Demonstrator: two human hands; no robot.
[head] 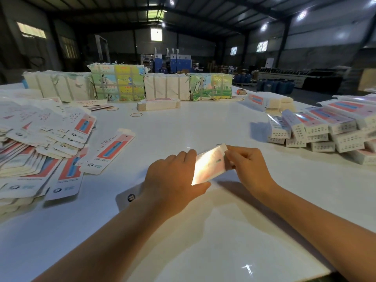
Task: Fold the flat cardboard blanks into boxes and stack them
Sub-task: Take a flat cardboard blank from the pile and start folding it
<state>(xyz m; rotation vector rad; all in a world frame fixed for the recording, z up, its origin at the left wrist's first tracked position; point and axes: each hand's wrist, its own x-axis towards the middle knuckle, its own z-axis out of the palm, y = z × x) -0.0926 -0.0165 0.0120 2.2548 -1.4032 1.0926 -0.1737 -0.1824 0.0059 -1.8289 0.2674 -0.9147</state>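
two hands [175,176] [248,165] grip one cardboard blank [209,164] between them.

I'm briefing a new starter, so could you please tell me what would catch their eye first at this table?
First, the two hands at centre: the left hand and right hand hold a brightly lit cardboard blank just above the white table. Next come the loose heap of flat blanks on the left and the stacked folded boxes on the right.
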